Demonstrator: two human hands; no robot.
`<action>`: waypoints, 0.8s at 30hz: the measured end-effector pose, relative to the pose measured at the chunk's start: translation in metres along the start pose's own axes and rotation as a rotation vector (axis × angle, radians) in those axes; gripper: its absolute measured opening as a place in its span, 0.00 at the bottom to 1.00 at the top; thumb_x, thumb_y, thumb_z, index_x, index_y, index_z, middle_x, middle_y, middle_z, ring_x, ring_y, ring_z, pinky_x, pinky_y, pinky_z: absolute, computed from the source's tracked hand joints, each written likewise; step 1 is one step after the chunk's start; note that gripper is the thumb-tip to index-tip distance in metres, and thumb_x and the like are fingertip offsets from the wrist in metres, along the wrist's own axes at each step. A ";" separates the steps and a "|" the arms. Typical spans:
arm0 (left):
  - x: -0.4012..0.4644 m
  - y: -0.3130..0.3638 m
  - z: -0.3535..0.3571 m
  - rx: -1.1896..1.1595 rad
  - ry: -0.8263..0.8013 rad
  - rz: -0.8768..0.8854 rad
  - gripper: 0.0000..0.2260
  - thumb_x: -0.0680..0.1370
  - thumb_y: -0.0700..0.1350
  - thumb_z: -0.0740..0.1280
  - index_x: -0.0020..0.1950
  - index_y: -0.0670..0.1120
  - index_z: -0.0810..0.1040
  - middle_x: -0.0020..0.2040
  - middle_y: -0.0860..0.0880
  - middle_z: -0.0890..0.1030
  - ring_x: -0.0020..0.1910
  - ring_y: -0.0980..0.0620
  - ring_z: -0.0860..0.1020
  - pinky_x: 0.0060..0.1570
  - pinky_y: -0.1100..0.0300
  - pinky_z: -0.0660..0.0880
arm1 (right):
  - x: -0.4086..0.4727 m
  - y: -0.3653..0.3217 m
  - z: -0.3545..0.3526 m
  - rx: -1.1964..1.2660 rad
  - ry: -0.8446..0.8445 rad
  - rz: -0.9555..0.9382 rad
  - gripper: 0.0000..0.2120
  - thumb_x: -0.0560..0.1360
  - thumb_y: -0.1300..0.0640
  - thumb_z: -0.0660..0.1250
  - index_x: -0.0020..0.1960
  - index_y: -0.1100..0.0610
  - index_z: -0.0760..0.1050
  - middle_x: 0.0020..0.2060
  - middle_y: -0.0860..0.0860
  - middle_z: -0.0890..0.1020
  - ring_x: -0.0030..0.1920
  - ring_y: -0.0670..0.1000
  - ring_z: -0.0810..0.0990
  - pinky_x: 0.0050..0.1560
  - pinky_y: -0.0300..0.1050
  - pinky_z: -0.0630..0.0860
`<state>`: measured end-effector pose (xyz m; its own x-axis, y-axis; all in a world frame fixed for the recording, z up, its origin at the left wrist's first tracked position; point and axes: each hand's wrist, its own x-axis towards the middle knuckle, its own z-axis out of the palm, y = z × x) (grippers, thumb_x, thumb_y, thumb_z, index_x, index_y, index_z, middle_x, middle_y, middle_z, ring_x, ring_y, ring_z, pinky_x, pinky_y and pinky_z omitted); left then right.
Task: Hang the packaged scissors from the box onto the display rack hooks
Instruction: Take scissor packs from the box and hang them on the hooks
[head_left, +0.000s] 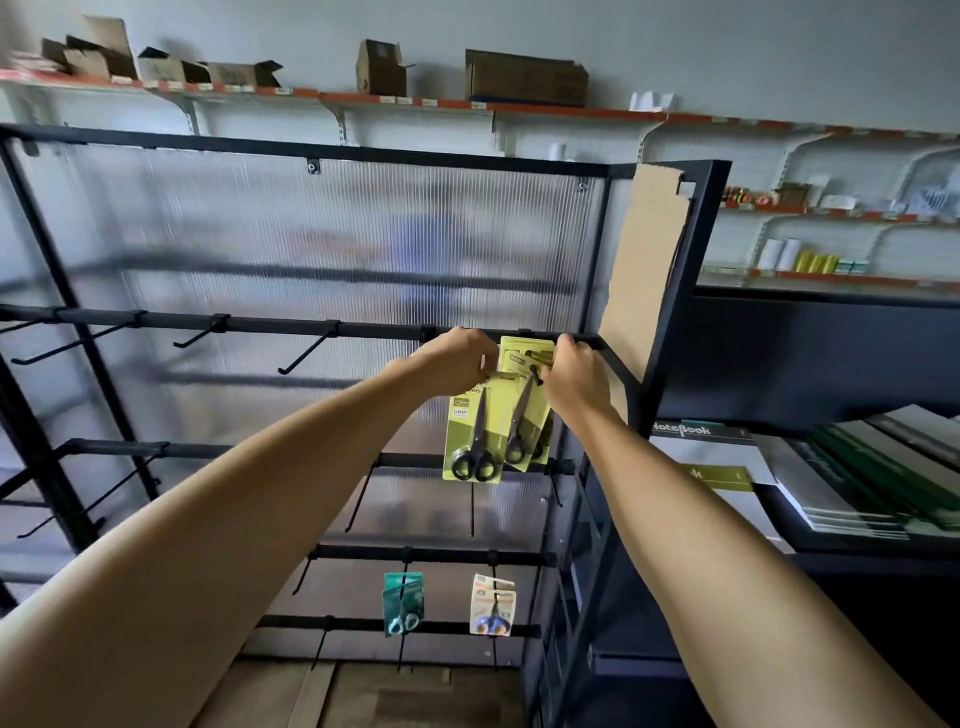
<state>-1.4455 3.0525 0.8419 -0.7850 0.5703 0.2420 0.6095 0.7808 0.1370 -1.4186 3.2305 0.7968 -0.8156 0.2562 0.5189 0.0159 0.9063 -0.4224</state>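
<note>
1. On the far left, empty hooks (306, 353) are jutting from the rack (156, 319)'s top black bar, offering free places.
2. The left hand (457, 361) is reaching up to that bar, its fingers (480, 371) pinching the top left corner of a green scissors pack (475, 431).
3. That front pack is hanging just below the bar, overlapping more green packs (537, 410) behind it, which seem to be sitting on the same hook; the hook itself is mostly hidden, so I cannot be sure the hole is threaded.
4. The right hand (576, 379) is curling its fingers round the upper right edge of the packs beside the hook tip.
5. The pack is looking light and thin: a stiff card that would bend if squeezed, weighted low by the black scissors. Holding the top corners beside the hang hole is probably keeping it level for threading.
6. Lower down, a teal pack (402, 603) and a white pack (493, 605) are hanging well apart from the hands.
7. To the right, a cardboard sheet (644, 291) is leaning on the rack post near the right hand, possibly crowding the wrist; notebooks (727, 467) are lying on a shelf beyond.
</note>
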 end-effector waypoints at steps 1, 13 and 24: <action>0.001 0.001 -0.001 -0.021 -0.003 0.003 0.02 0.77 0.42 0.70 0.48 0.48 0.80 0.49 0.47 0.81 0.44 0.48 0.80 0.43 0.55 0.79 | 0.001 0.001 0.000 0.011 -0.012 0.015 0.04 0.78 0.63 0.62 0.48 0.57 0.67 0.45 0.55 0.76 0.45 0.55 0.72 0.40 0.47 0.67; 0.008 0.017 -0.007 -0.081 -0.028 0.067 0.04 0.76 0.40 0.71 0.50 0.44 0.81 0.42 0.49 0.77 0.39 0.52 0.75 0.41 0.59 0.73 | -0.011 0.017 -0.029 -0.085 -0.223 -0.032 0.08 0.74 0.68 0.59 0.47 0.57 0.66 0.40 0.50 0.73 0.45 0.54 0.73 0.39 0.46 0.65; 0.011 0.046 0.011 -0.141 0.117 -0.014 0.03 0.76 0.39 0.71 0.48 0.42 0.82 0.45 0.46 0.81 0.41 0.49 0.79 0.45 0.56 0.79 | -0.018 0.010 -0.051 -0.131 -0.264 -0.039 0.06 0.76 0.68 0.59 0.49 0.58 0.70 0.45 0.53 0.75 0.45 0.55 0.72 0.36 0.46 0.66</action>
<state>-1.4277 3.0975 0.8403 -0.7805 0.5192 0.3481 0.6143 0.7404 0.2729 -1.3743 3.2527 0.8214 -0.9391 0.1398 0.3140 0.0423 0.9536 -0.2980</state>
